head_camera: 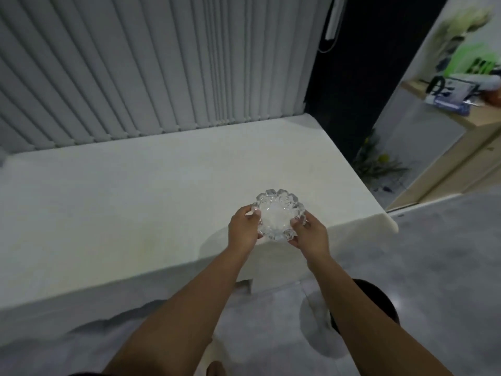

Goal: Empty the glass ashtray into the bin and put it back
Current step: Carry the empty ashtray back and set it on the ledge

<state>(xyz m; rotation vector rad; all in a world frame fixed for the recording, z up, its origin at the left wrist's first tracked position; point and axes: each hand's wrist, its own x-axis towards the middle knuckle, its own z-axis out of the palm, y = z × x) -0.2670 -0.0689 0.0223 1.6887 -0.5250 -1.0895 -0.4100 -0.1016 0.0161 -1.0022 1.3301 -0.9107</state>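
The clear glass ashtray (276, 213), round with a scalloped rim, is held level just above the near right part of the white table (122, 191). My left hand (243, 229) grips its left rim and my right hand (310, 234) grips its right rim. I cannot tell whether its base touches the tabletop. Its bowl looks clear, with nothing I can make out inside. No bin is in view.
Vertical white blinds (149, 63) stand behind the table. The table's right corner (390, 226) juts toward a grey floor (447, 267). A plant (376, 164) sits on the floor at the right, beyond it a wooden shelf unit (461, 115) with items.
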